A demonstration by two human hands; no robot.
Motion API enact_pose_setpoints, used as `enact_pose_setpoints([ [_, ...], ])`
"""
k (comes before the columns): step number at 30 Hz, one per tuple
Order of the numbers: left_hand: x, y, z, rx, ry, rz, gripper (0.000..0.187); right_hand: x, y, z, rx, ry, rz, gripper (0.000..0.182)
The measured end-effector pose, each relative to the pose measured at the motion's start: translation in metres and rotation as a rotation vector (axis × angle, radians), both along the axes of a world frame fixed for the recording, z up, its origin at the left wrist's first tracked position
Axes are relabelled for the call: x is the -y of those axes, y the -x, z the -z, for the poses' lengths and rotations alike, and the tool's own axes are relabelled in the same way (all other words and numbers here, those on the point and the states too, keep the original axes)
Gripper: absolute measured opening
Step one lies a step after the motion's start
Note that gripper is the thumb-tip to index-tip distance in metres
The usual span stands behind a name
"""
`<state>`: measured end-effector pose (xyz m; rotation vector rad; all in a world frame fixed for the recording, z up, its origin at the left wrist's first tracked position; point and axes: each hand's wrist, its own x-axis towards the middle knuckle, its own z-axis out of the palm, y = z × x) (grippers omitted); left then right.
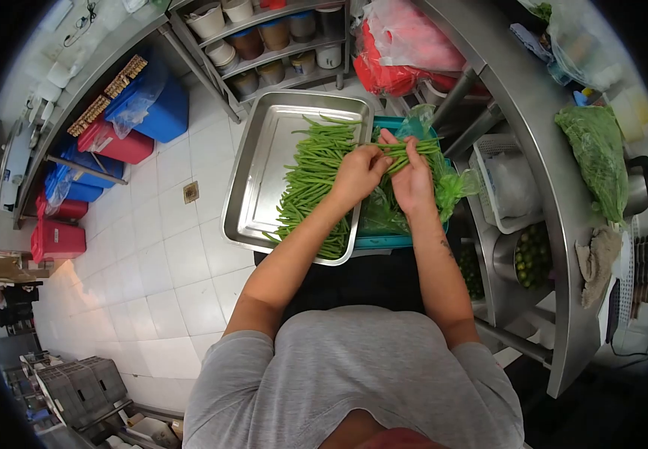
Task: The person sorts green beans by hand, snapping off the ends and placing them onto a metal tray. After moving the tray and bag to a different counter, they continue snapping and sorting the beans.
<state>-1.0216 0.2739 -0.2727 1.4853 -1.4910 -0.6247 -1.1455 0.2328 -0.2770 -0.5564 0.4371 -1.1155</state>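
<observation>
A small bunch of green beans (432,145) lies across the palm of my right hand (414,183), with the fingers curled about it. Beside it, my left hand (360,173) has its fingertips pinched together at the left ends of these beans. Below and left of the hands is a steel tray (260,172), its right half heaped with green beans (316,176). Under my right hand, a teal crate (384,242) holds a green plastic bag (451,185) with more beans. The tray's right edge overlaps the crate.
At right runs a steel counter (533,142) carrying a bag of leafy greens (593,153). Below it are a white basket (515,221) and a pot of small green fruit (531,258). Blue bins (163,105) and tub shelves (264,45) stand further off.
</observation>
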Motion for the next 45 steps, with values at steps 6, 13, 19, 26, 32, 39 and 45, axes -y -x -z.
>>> enact_pose_setpoints([
  [6, 0.01, 0.02, 0.004, -0.223, 0.083, -0.008, 0.019, 0.004, 0.012, 0.003, -0.021, -0.001, -0.01, 0.024],
  [13, 0.017, 0.028, 0.009, -0.673, -0.273, 0.054, 0.018, 0.004, 0.012, 0.009, -0.104, 0.059, -0.03, 0.032],
  [19, 0.005, 0.01, 0.018, 0.378, -0.144, -0.059, 0.017, 0.021, 0.024, 0.006, -0.03, 0.04, -0.036, 0.032],
  [26, 0.008, 0.008, 0.005, -0.166, -0.15, 0.053, 0.016, 0.021, 0.03, -0.003, 0.03, 0.0, -0.066, 0.032],
  [32, 0.016, 0.007, 0.006, -0.823, -0.301, 0.044, 0.009, 0.027, 0.014, 0.006, 0.054, -0.07, -0.094, 0.03],
  [39, 0.02, -0.006, -0.001, -0.719, -0.233, 0.383, 0.006, 0.039, -0.016, -0.005, -0.013, -0.151, -0.17, 0.024],
  [45, 0.014, -0.018, -0.022, -0.059, -0.111, 0.29, 0.005, 0.054, -0.017, -0.031, -0.128, -0.087, -0.158, 0.021],
])
